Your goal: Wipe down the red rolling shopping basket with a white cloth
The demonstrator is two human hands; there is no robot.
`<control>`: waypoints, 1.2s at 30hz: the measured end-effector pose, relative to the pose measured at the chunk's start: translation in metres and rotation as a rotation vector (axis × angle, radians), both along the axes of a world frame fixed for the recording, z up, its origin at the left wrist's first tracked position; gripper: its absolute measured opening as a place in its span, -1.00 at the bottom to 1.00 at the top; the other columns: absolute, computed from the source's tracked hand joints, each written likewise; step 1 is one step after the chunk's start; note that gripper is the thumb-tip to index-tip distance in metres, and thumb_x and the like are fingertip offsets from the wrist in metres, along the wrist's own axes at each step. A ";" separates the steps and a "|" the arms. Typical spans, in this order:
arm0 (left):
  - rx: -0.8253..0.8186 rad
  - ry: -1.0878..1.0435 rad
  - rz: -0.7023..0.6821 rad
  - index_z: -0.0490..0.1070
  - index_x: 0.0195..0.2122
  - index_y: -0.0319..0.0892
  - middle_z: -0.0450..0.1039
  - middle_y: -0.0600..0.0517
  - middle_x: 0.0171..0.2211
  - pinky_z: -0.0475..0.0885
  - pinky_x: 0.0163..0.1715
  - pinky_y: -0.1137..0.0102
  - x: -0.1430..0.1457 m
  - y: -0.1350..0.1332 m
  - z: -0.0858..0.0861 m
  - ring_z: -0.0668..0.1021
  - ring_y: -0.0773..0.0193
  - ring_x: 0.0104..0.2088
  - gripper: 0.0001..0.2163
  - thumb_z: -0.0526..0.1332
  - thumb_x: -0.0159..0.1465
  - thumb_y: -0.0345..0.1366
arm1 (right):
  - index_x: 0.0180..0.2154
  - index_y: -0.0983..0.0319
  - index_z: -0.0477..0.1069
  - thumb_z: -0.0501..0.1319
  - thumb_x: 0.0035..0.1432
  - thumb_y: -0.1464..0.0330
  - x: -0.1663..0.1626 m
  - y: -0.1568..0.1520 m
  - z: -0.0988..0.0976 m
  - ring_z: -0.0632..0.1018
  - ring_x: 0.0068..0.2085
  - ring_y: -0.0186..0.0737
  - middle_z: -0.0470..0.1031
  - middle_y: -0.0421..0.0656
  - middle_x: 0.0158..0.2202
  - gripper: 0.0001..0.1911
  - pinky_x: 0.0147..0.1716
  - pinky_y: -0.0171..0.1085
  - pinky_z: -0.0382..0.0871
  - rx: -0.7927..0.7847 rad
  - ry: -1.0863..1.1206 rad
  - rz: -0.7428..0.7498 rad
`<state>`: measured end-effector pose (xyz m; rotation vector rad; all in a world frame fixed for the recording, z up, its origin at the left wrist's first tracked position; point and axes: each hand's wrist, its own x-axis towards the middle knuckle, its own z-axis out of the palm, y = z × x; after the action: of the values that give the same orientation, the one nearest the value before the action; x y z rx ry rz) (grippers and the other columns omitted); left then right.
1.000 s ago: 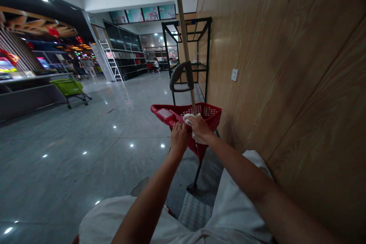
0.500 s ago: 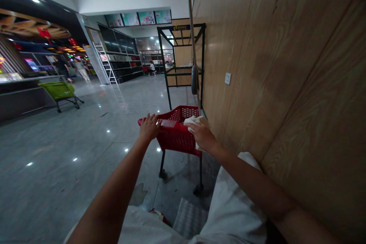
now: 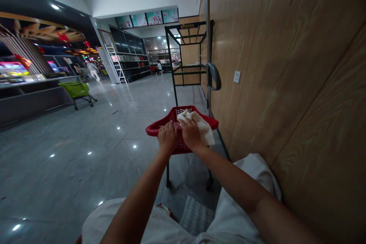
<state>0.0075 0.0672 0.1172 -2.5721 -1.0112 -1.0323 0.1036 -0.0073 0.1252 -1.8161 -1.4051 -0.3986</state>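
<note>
A small red shopping cart (image 3: 211,121) with a perforated plastic basket stands upright on the floor in front of me. My left hand (image 3: 168,136) is wrapped over the middle of its near rim. Close beside it, my right hand (image 3: 191,133) presses a crumpled white cloth (image 3: 204,129) against the same rim. Part of the cloth hangs down to the right of that hand. My fingers and the cloth cover much of the rim's middle and the inside of the basket.
A wooden wall (image 3: 265,84) with a grey pole (image 3: 208,38) runs along the right. Behind the cart stands a dark metal frame (image 3: 175,80). A green cart (image 3: 76,89) is at the left by a counter. A checked cloth (image 3: 196,215) lies on the floor between my legs.
My left hand has slid rightward along the rim, close to my right hand. The cloth now lies over the rim's middle and is more spread out. The cart appears turned slightly.
</note>
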 end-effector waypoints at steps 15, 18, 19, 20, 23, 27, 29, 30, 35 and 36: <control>0.012 0.144 -0.024 0.47 -0.38 -0.19 0.54 -0.09 -0.36 0.31 -0.18 0.28 -0.011 0.031 0.007 0.53 0.14 -0.29 -0.58 -0.11 0.35 -0.12 | -0.02 0.18 0.43 -0.03 0.25 0.41 0.050 -0.010 0.010 0.42 -0.04 -0.10 0.47 -0.06 -0.04 -0.65 0.04 -0.13 0.20 -0.098 -0.097 -0.020; 0.027 0.086 -0.054 0.47 -0.36 -0.18 0.53 -0.09 -0.36 0.29 -0.20 0.27 0.002 0.020 0.002 0.52 0.14 -0.30 -0.62 -0.11 0.36 -0.19 | 0.01 0.14 0.41 -0.03 0.25 0.42 0.026 0.004 0.009 0.42 -0.05 -0.09 0.46 -0.07 -0.04 -0.62 0.07 -0.10 0.17 -0.111 -0.155 0.026; 0.031 0.074 -0.071 0.46 -0.35 -0.18 0.53 -0.09 -0.36 0.29 -0.20 0.27 0.003 0.017 0.001 0.51 0.14 -0.30 -0.63 -0.10 0.36 -0.21 | 0.03 0.12 0.39 -0.03 0.25 0.43 0.024 0.004 0.008 0.42 -0.06 -0.10 0.45 -0.08 -0.03 -0.61 0.07 -0.11 0.16 -0.115 -0.173 0.042; 0.036 0.069 -0.088 0.46 -0.35 -0.18 0.52 -0.09 -0.37 0.29 -0.20 0.26 0.004 0.016 0.000 0.50 0.14 -0.29 -0.65 -0.09 0.36 -0.22 | 0.04 0.10 0.38 -0.03 0.24 0.44 0.028 0.002 0.007 0.42 -0.06 -0.12 0.45 -0.10 -0.02 -0.60 0.07 -0.13 0.17 -0.124 -0.187 0.058; 0.059 0.065 -0.125 0.44 -0.33 -0.16 0.50 -0.08 -0.36 0.28 -0.20 0.26 0.002 0.013 -0.004 0.48 0.14 -0.28 -0.71 -0.06 0.34 -0.23 | 0.05 0.06 0.38 -0.02 0.23 0.46 0.063 -0.012 0.006 0.42 -0.07 -0.16 0.42 -0.14 0.01 -0.58 0.03 -0.19 0.22 -0.153 -0.191 0.064; 0.064 0.020 -0.112 0.41 -0.32 -0.14 0.48 -0.06 -0.33 0.25 -0.19 0.24 0.006 0.006 -0.011 0.45 0.13 -0.27 -0.74 -0.04 0.34 -0.23 | 0.01 0.14 0.42 -0.02 0.23 0.44 0.116 -0.033 0.008 0.42 -0.06 -0.13 0.45 -0.09 -0.03 -0.62 0.00 -0.18 0.23 -0.151 -0.070 -0.091; 0.055 -0.014 -0.089 0.41 -0.31 -0.14 0.48 -0.05 -0.33 0.24 -0.19 0.23 0.012 0.000 -0.014 0.44 0.13 -0.27 -0.73 -0.05 0.34 -0.22 | -0.01 0.18 0.43 -0.02 0.23 0.42 0.121 -0.034 0.008 0.42 -0.07 -0.12 0.46 -0.07 -0.06 -0.63 0.00 -0.16 0.23 -0.145 -0.017 -0.147; 0.050 -0.030 -0.077 0.40 -0.31 -0.14 0.48 -0.06 -0.32 0.24 -0.19 0.23 0.016 -0.003 -0.015 0.44 0.13 -0.27 -0.73 -0.06 0.35 -0.23 | -0.01 0.18 0.43 -0.03 0.24 0.41 0.116 -0.032 0.008 0.42 -0.07 -0.11 0.46 -0.06 -0.05 -0.63 0.01 -0.15 0.22 -0.138 -0.007 -0.149; 0.011 -0.049 -0.072 0.39 -0.32 -0.16 0.47 -0.08 -0.32 0.22 -0.20 0.22 0.031 -0.016 -0.016 0.43 0.13 -0.28 -0.72 -0.07 0.35 -0.21 | 0.03 0.16 0.40 -0.05 0.25 0.42 0.056 -0.015 0.003 0.40 -0.04 -0.09 0.44 -0.05 -0.03 -0.60 0.07 -0.11 0.16 -0.104 -0.049 0.011; 0.008 -0.041 -0.083 0.39 -0.31 -0.16 0.47 -0.08 -0.31 0.22 -0.21 0.22 0.032 -0.017 -0.016 0.43 0.13 -0.29 -0.72 -0.07 0.35 -0.21 | 0.03 0.16 0.40 -0.04 0.24 0.44 0.048 -0.014 0.002 0.40 -0.04 -0.09 0.44 -0.04 -0.04 -0.60 0.07 -0.11 0.15 -0.106 -0.068 0.041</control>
<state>0.0396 0.0505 0.1015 -2.6170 -0.9140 -1.1110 0.1515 -0.0212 0.1271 -1.8707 -1.5335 -0.3734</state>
